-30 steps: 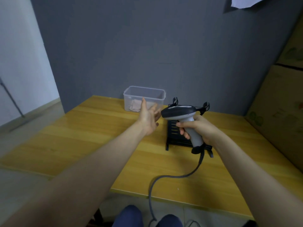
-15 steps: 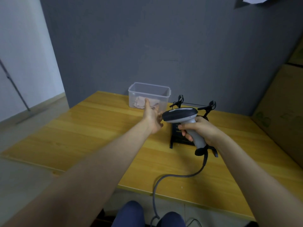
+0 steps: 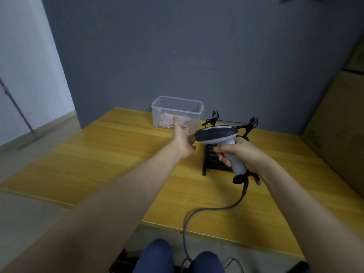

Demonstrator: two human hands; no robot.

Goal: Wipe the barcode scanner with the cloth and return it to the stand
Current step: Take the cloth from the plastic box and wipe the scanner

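My right hand (image 3: 239, 152) grips the grey handle of the barcode scanner (image 3: 216, 133), whose dark head points left above the black stand (image 3: 211, 160). The scanner's grey cable (image 3: 212, 209) runs down off the table's front edge. My left hand (image 3: 182, 137) reaches forward with fingers apart, holding nothing, just in front of a clear plastic box (image 3: 177, 113). A pinkish cloth (image 3: 167, 123) lies crumpled inside that box. The stand has two black clip arms at its back.
The yellow wooden table (image 3: 98, 164) stands against a grey wall. Cardboard boxes (image 3: 338, 125) rise along the right side. A pole leans at the far left over the floor. My knees show below the table's front edge.
My left hand has stretched farther forward toward the clear box. The right hand keeps holding the scanner in much the same spot over the stand.
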